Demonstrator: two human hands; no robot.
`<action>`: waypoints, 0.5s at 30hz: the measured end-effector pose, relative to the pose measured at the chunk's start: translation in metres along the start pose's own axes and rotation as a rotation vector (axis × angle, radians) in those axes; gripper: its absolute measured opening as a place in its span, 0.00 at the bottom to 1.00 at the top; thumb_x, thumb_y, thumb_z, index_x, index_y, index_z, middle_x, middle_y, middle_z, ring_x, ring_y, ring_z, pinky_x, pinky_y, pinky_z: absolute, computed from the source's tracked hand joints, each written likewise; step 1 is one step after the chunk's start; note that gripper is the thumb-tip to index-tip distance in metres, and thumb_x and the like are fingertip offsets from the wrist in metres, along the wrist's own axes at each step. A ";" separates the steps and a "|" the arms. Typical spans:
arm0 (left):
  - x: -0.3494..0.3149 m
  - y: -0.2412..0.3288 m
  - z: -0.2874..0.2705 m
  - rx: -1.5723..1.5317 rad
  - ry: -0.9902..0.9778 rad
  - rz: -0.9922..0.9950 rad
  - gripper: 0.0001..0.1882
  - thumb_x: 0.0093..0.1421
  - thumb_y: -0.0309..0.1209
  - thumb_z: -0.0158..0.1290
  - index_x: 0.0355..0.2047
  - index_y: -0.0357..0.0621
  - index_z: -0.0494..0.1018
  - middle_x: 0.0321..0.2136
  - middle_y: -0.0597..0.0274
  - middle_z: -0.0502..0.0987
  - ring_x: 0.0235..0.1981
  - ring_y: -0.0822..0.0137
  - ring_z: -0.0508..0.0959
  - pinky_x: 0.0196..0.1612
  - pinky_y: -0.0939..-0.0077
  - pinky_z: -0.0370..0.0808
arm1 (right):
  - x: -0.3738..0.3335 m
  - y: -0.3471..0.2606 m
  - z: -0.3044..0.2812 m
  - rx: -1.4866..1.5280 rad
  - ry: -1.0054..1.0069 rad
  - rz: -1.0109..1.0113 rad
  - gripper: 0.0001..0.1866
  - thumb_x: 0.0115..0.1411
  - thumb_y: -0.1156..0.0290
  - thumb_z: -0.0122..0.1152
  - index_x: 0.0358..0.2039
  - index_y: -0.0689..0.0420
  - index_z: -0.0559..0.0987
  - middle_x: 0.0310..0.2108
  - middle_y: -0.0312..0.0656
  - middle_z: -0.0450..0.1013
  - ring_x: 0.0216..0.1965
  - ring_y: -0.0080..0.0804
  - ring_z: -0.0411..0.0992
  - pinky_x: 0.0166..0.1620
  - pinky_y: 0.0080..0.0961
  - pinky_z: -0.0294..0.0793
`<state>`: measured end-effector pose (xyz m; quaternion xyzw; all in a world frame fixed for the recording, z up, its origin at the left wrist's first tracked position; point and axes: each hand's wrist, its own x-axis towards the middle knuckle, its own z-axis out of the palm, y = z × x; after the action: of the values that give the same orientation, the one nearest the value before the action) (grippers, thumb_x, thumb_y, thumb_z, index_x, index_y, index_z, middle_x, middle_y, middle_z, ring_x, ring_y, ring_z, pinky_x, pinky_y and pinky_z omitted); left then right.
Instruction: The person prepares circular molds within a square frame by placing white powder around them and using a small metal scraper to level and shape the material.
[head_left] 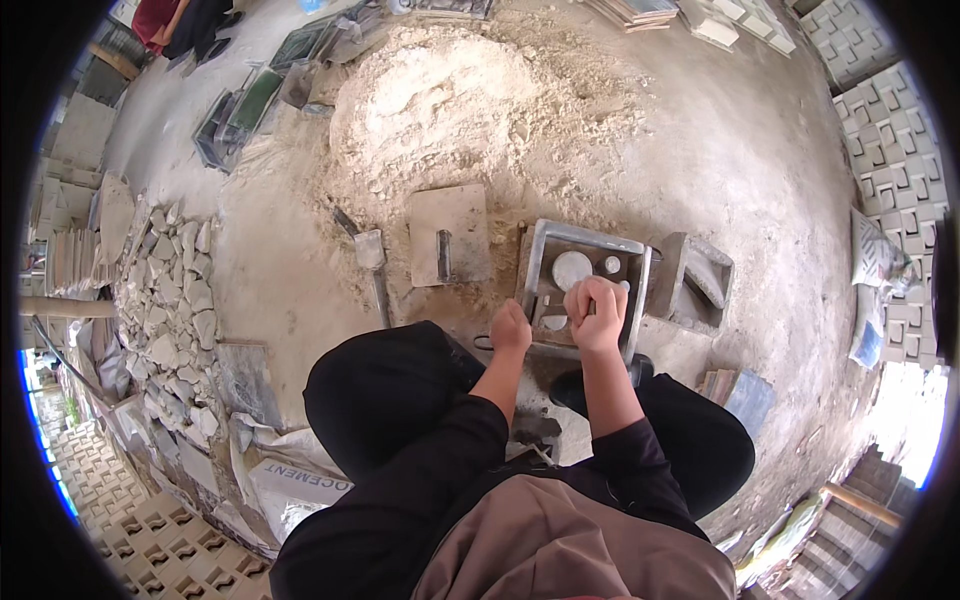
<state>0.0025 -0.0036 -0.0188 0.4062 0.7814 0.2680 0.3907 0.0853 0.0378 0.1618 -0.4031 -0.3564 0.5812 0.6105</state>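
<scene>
In front of me, between my knees, lies a rectangular grey metal mould frame (590, 233) with round pale discs (572, 271) and other shapes inside. My right hand (597, 308) is a closed fist over the inside of the mould, around something dark and mostly hidden. Closed too, my left hand (511, 328) is at the frame's near left corner; what it grips, if anything, is hidden. A small metal loop (484, 342) sticks out beside it. Left of the mould lies a dusty square board (430, 225) with a bar handle (444, 256).
A long-handled tool (369, 250) lies left of the board. Beyond it spreads a heap of pale powder (440, 100). An open box-shaped block (715, 310) stands right of the mould. Broken rubble (170, 300) is piled at left. Another person (185, 25) sits at far left.
</scene>
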 end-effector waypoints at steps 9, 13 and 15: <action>-0.004 -0.006 0.003 -0.058 0.046 0.012 0.20 0.59 0.41 0.30 0.26 0.40 0.68 0.28 0.44 0.72 0.34 0.42 0.70 0.36 0.51 0.64 | -0.019 -0.013 0.001 -0.041 -0.096 0.004 0.21 0.54 0.70 0.37 0.05 0.58 0.55 0.05 0.36 0.52 0.07 0.22 0.47 0.13 0.20 0.44; 0.004 -0.002 0.002 -0.034 0.016 0.026 0.19 0.59 0.41 0.31 0.26 0.41 0.68 0.27 0.44 0.72 0.33 0.42 0.70 0.35 0.52 0.65 | -0.018 -0.003 0.005 -0.278 -0.135 -0.017 0.20 0.53 0.71 0.37 0.06 0.59 0.54 0.07 0.38 0.54 0.09 0.23 0.49 0.14 0.21 0.45; -0.003 0.002 0.001 -0.028 -0.007 -0.068 0.19 0.58 0.41 0.31 0.26 0.42 0.68 0.27 0.44 0.72 0.33 0.42 0.71 0.35 0.52 0.65 | -0.019 -0.002 0.006 -0.240 -0.136 -0.014 0.21 0.54 0.67 0.38 0.06 0.59 0.56 0.08 0.37 0.55 0.11 0.23 0.51 0.16 0.21 0.46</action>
<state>0.0050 -0.0050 -0.0168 0.3746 0.7896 0.2640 0.4080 0.0791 0.0197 0.1667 -0.4304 -0.4668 0.5559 0.5364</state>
